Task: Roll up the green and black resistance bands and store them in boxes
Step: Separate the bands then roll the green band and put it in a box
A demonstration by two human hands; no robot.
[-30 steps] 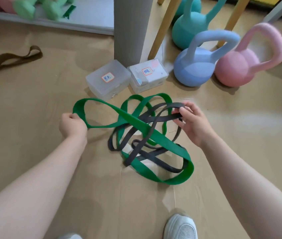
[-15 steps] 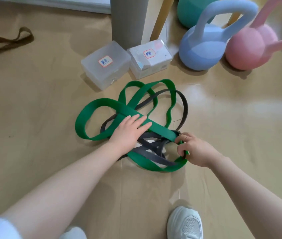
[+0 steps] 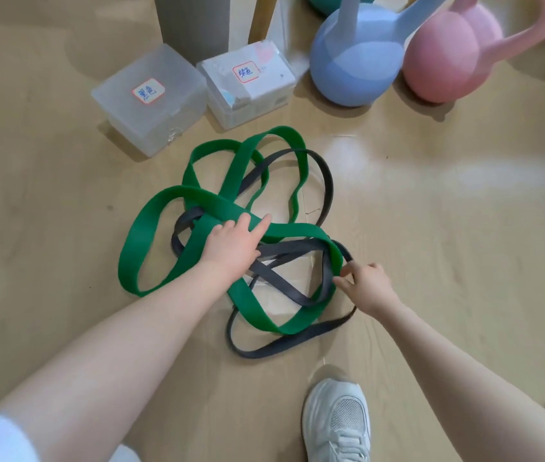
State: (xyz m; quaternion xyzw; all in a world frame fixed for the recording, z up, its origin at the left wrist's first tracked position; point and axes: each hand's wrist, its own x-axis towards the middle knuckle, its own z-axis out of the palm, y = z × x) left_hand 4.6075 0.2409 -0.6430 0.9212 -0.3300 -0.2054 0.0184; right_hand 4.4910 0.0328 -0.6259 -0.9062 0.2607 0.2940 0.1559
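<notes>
A wide green resistance band (image 3: 137,248) and a thinner black band (image 3: 284,345) lie tangled in loops on the cardboard-covered floor. My left hand (image 3: 231,245) presses flat on the green band at the middle of the tangle, fingers straight. My right hand (image 3: 364,283) pinches the bands at the right edge of the tangle, where green and black cross; which band it holds is unclear. Two clear lidded boxes stand behind: the left box (image 3: 151,98) and the right box (image 3: 247,85), each with a handwritten label.
A blue kettlebell (image 3: 354,65) and a pink kettlebell (image 3: 444,58) stand at the back right. A grey post (image 3: 194,21) and a wooden leg (image 3: 262,15) rise behind the boxes. My white shoe (image 3: 336,421) is at the bottom.
My left hand let go of the green loop at the left and moved onto the tangle's middle. My right hand dropped to the tangle's right edge. A black loop now trails out at the bottom.
</notes>
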